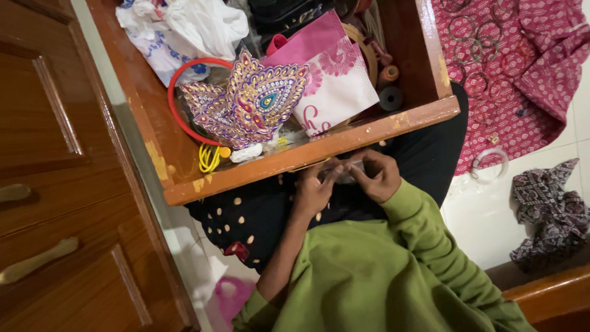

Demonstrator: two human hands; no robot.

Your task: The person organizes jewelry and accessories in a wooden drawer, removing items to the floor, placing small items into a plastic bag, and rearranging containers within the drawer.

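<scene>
I log: left hand (314, 192) and right hand (380, 175), fingers pinching a small clear item (345, 173) between them, just below the front edge of the open wooden drawer (307, 154), over my lap. In the drawer: beaded ornament (249, 101), red hoop (184, 98), pink bag (332, 74), thread spools (389, 86). On the floor: patterned red cloth (522, 61).

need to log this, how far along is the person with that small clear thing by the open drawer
Done: the wooden drawer is pulled open, with a jewelled peacock-shaped piece and thread spools showing inside. In hand: the left hand and right hand together pinch a small clear item just below the drawer front; what it is cannot be told. Left: the drawer is not yet closed.
</scene>
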